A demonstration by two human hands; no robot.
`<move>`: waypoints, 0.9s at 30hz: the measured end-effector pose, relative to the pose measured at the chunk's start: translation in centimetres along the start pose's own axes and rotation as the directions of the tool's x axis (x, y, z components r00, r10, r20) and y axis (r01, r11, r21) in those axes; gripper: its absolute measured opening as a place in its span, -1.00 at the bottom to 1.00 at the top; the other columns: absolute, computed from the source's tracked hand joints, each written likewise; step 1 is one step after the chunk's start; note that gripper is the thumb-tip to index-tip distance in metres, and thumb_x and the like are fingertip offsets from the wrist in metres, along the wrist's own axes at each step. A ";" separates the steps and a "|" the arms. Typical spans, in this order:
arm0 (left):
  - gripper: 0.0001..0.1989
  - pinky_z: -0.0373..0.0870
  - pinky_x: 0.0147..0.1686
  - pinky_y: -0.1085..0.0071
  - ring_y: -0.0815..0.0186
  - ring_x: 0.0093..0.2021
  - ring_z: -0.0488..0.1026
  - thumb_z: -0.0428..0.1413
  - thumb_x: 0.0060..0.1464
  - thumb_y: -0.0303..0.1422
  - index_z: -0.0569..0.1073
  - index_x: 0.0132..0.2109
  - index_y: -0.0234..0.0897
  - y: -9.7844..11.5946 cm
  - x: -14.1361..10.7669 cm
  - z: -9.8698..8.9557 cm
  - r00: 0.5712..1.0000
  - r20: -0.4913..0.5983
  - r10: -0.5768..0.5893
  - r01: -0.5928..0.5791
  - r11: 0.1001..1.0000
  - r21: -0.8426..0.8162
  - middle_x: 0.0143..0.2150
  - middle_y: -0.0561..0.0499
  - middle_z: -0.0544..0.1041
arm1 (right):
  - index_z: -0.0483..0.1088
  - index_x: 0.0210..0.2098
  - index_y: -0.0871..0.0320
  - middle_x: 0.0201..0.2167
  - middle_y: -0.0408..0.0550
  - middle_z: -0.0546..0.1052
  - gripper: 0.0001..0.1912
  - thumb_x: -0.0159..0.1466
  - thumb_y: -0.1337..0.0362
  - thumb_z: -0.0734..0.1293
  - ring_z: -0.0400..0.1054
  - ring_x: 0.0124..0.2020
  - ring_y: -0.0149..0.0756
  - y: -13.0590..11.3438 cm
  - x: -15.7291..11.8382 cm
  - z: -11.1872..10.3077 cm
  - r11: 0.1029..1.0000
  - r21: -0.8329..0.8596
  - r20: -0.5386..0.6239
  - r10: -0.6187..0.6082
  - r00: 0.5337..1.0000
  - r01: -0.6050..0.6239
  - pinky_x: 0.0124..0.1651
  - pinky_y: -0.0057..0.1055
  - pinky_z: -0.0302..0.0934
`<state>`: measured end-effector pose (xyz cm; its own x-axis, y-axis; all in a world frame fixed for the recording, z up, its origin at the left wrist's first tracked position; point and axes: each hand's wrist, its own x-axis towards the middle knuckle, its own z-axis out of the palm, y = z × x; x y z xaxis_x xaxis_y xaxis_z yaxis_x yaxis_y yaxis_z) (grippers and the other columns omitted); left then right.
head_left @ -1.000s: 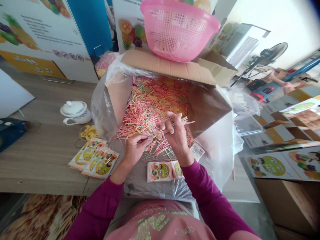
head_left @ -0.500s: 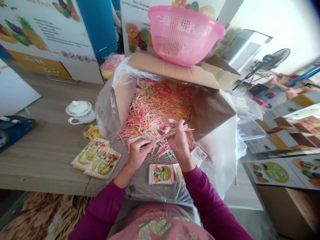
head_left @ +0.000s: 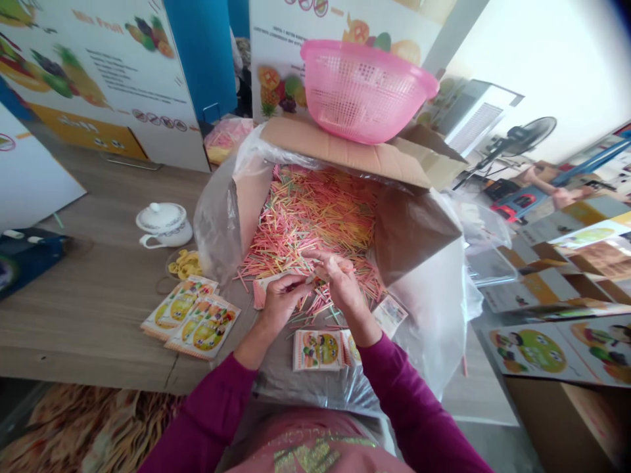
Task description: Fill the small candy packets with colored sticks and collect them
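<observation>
My left hand (head_left: 280,305) is nearly closed, thumb and fingers pinching a small paper packet (head_left: 261,293) whose far end sticks out past the hand. My right hand (head_left: 340,284) is curled around a few coloured sticks (head_left: 315,220), though I can't count them because the fingers hide most of the bunch. Both hands are close together, just above the heap of sticks spilling from the cardboard box (head_left: 340,148) with its plastic liner (head_left: 217,223). To work this cleanly, I'd keep the left pinch light enough not to crease the paper, and hold the sticks lined up and snug in the right hand so that none slide loose. Printed packets (head_left: 190,322) lie on the worktop (head_left: 73,315) to my left, well clear of my hands, beside a white china pot (head_left: 164,225). A pink basket (head_left: 367,92) sits on the box flap.
</observation>
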<state>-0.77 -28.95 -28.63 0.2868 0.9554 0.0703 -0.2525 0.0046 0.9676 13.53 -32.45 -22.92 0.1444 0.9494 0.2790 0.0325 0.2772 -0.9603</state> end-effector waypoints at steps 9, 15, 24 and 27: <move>-0.67 0.46 -0.28 0.38 0.35 -0.39 0.51 0.48 -0.23 -0.18 0.68 -0.31 -0.26 0.0 -0.1 2.2 0.991 0.124 -0.056 0.065 0.996 -0.063 -0.41 0.07 0.63 | 0.65 -0.05 -0.01 0.04 -0.05 0.65 -0.29 0.46 -0.30 0.04 0.44 0.17 -0.12 -2.1 0.7 -0.4 0.992 -0.123 0.058 0.043 0.997 -0.036 0.27 -0.08 0.26; -0.55 0.52 -0.40 0.36 0.29 -0.44 0.55 0.44 -0.15 0.02 0.66 -0.29 -0.28 -0.5 -0.9 0.2 0.985 0.096 -0.141 0.148 0.986 -0.076 -0.42 0.03 0.64 | 0.63 -0.01 0.01 0.02 -0.02 0.66 -0.53 0.41 -0.15 0.27 0.48 0.13 -0.12 -2.1 1.2 -6.3 0.950 -0.312 -0.164 -0.077 0.983 0.022 0.28 -0.06 0.26; -0.52 0.63 -0.31 0.23 0.16 -0.35 0.64 0.47 -0.23 -0.03 0.65 -0.21 -0.25 3.3 -4.9 -5.8 0.990 -0.050 -0.133 0.126 0.985 -0.119 -0.30 -0.04 0.71 | 0.39 0.34 0.03 0.24 0.12 0.49 -0.37 0.27 0.32 0.39 0.41 0.21 -0.06 1.6 -4.9 -6.7 0.260 -0.961 0.181 0.348 0.920 0.091 0.25 -0.19 0.31; -0.68 0.59 -0.29 0.25 0.15 -0.31 0.62 0.41 -0.07 -0.12 0.67 -0.18 -0.16 3.5 -8.2 -10.3 0.981 -0.186 0.054 0.021 0.926 0.377 -0.25 0.00 0.71 | 0.37 0.35 0.06 0.22 0.19 0.49 -0.44 0.36 0.24 0.31 0.43 0.15 0.00 2.3 -4.2 -5.0 0.074 -0.990 0.142 0.359 0.923 0.123 0.17 -0.15 0.34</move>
<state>-13.50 -33.70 -28.36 0.0962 0.9925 0.0758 0.1202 -0.0872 0.9889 17.92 -36.58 -26.32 0.0045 0.9963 -0.0860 0.9989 -0.0084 -0.0460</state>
